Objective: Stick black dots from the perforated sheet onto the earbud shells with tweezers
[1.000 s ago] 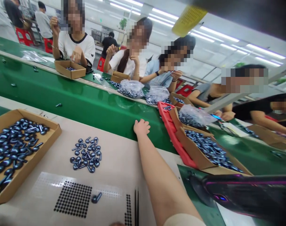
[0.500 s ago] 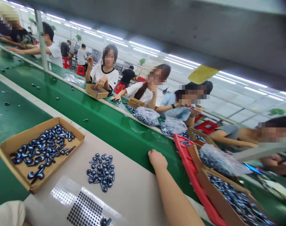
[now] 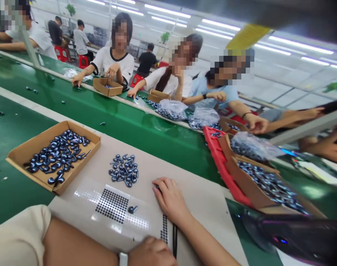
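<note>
My right hand (image 3: 169, 195) rests low over the grey mat (image 3: 201, 188), fingers curled over a small dark piece at their tips, too covered to name. At the bottom edge my left hand (image 3: 154, 253) has bent knuckles; its fingertips and anything in them are hidden. Between the hands lie two thin dark parallel strips (image 3: 175, 238) and a narrow strip of black dots (image 3: 164, 229). Left of them a clear sheet of black dot stickers (image 3: 113, 204) lies flat with one dark earbud (image 3: 132, 210) on it. A pile of earbuds (image 3: 124, 170) sits behind the sheet.
A cardboard tray (image 3: 74, 177) of earbuds stands on the left. Beyond the mat runs a green belt (image 3: 146, 127) with scattered earbuds. On the right are a red tray (image 3: 221, 166), a box of earbuds (image 3: 268, 184) and a black device (image 3: 301, 232). Co-workers sit opposite.
My right hand has come back from the belt's edge onto the mat. My left forearm and hand have entered at the bottom. Opposite, a co-worker in light blue has stretched an arm towards the boxes.
</note>
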A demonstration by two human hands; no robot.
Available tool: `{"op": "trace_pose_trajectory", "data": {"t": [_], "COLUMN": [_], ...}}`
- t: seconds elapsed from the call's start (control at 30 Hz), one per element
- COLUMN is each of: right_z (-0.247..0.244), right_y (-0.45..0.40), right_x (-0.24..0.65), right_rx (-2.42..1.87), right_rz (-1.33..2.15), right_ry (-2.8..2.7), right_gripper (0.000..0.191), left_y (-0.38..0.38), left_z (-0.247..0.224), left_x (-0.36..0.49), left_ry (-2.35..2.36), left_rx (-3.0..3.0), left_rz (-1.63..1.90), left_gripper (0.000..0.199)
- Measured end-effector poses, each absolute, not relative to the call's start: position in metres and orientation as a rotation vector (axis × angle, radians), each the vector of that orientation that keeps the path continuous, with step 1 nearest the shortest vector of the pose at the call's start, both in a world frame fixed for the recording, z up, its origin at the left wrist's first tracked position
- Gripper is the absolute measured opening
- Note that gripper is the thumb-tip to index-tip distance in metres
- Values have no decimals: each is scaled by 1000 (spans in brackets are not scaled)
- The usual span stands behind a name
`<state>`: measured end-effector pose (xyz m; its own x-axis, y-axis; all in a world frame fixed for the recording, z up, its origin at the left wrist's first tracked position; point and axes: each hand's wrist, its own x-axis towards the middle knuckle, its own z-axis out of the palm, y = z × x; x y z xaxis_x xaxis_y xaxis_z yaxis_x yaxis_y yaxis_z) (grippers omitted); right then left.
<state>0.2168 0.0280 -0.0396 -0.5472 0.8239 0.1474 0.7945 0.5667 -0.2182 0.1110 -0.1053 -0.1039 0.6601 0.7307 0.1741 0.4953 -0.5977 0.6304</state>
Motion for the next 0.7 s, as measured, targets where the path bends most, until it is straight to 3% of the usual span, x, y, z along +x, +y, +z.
{"op": "trace_pose_trajectory", "data": {"t": [0.37, 0.53, 0.7], "right_z": [-15, -20, -31], "right_y": [5, -48, -70], "right_x": [237, 249, 247], "right_rx": [-1390, -1573, -1721], "right_rz": [236, 375, 368], "right_ry": [-2332, -2260, -2331], "right_gripper": [29, 32, 38], "left_y": [-119, -107, -75], "left_z": [-40, -15, -4], "left_x": [76, 48, 2], "left_ry": [848, 1304, 1824], "left_rx": [2568, 2377, 1940], "left_rz": [544, 732, 660], "left_gripper": [12, 5, 20]}}
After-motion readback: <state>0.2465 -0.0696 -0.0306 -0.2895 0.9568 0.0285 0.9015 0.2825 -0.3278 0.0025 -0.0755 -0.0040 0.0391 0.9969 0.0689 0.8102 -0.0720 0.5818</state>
